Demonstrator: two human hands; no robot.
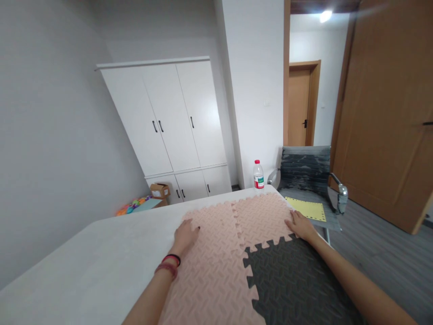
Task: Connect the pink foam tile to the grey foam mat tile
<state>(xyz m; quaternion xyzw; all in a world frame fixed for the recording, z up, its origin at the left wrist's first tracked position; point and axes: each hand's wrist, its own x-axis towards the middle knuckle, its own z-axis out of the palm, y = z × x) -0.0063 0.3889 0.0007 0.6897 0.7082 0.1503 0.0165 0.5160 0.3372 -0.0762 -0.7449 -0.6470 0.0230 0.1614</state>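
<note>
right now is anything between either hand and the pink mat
Nothing visible. The left hand and right hand both appear to rest on the pink mat, and the bottle stands beyond its far edge, clear of both.

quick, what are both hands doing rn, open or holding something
Left hand: open, on the pink mat's left edge, nothing visibly held.
Right hand: open, at the pink mat's right edge, nothing visibly held.

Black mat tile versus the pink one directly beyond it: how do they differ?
The black mat tile is charcoal-dark, the pink tile pale. The black one lies nearer the camera, the pink one nearer the bottle. Both have raised tread patterns and toothed edges.
</note>
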